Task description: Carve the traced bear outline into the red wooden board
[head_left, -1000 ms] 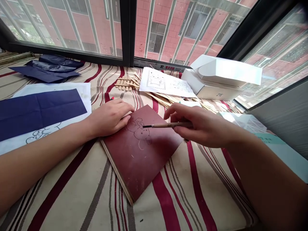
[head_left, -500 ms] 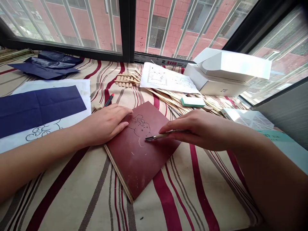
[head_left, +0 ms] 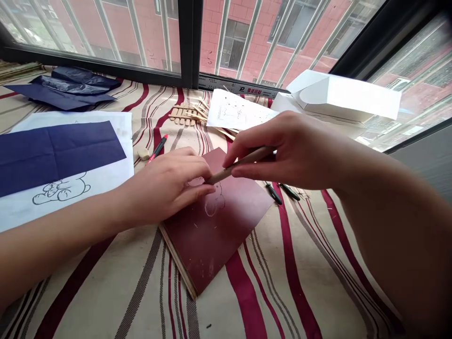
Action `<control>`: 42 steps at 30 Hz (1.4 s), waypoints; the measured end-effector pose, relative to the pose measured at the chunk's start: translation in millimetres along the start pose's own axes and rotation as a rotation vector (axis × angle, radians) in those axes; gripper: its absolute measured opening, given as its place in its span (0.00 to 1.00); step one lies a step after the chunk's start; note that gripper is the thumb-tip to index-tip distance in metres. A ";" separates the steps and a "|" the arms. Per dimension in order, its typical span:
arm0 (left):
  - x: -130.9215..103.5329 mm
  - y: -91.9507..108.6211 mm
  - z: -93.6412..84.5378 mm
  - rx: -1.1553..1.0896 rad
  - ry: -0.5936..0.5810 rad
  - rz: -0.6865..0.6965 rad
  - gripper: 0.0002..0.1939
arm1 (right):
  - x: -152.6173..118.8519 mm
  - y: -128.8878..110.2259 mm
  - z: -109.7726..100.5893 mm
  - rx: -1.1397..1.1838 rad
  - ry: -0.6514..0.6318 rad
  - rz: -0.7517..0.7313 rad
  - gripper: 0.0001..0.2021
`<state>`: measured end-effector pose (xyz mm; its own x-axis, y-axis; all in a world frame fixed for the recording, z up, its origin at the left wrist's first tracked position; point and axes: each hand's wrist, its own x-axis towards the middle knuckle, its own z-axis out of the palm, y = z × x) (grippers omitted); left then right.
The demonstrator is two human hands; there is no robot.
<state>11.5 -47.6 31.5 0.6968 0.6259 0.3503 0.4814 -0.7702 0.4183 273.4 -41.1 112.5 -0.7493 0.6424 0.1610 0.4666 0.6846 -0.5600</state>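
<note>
A dark red board [head_left: 212, 245] lies at an angle before me, bearing a drawn bear outline [head_left: 216, 203] with pale cut lines in its lower part. My right hand [head_left: 278, 150] is closed round a wooden-handled carving knife [head_left: 243, 162] and holds it slantwise above the board. The knife's blade is hidden from me. At the handle's lower left end, the thumb and forefinger of my left hand [head_left: 176, 186] pinch together on it. The rest of that hand rests over the board's left side and covers part of the drawing.
Left lie white paper [head_left: 109, 190] with a bear drawing, dark blue carbon paper [head_left: 60, 153], a pen [head_left: 157, 148] and an eraser [head_left: 143, 154]. Behind are wooden sticks [head_left: 190, 113], a printed sheet [head_left: 236, 110] and a white box [head_left: 346, 96]. Dark-handled tools [head_left: 273, 194] lie right of the board.
My right hand has lifted the carving knife off the board and turned it. My left hand has moved right and closed on the end of its handle.
</note>
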 end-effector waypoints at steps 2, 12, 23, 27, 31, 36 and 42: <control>4.5 7.0 2.7 -0.028 0.039 -0.022 0.19 | 2.5 2.0 10.5 0.235 0.152 0.027 0.04; 7.1 -5.0 8.3 -0.093 -0.008 0.000 0.18 | 18.2 2.9 81.0 1.187 0.569 0.022 0.32; -11.1 -63.5 18.5 0.094 0.047 -0.025 0.21 | 3.2 -10.5 94.3 1.169 0.395 -0.088 0.38; -11.4 -57.6 20.9 0.144 -0.015 -0.042 0.22 | 5.3 -24.0 87.1 1.118 0.468 0.092 0.38; -13.0 -53.3 22.3 0.107 -0.082 -0.039 0.24 | 5.0 -30.5 84.2 1.085 0.439 0.091 0.38; -24.5 -44.1 27.5 0.044 -0.074 -0.160 0.25 | -3.2 -33.7 89.3 1.051 0.414 0.095 0.39; -33.9 -22.4 33.0 0.105 -0.039 -0.389 0.31 | -11.0 -31.5 89.3 1.045 0.396 0.141 0.32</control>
<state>-5.4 -55.7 -17.4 0.4708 0.8694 0.1498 0.7634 -0.4866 0.4248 225.0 -100.5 55.7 -0.4323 0.8827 0.1844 -0.2262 0.0918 -0.9697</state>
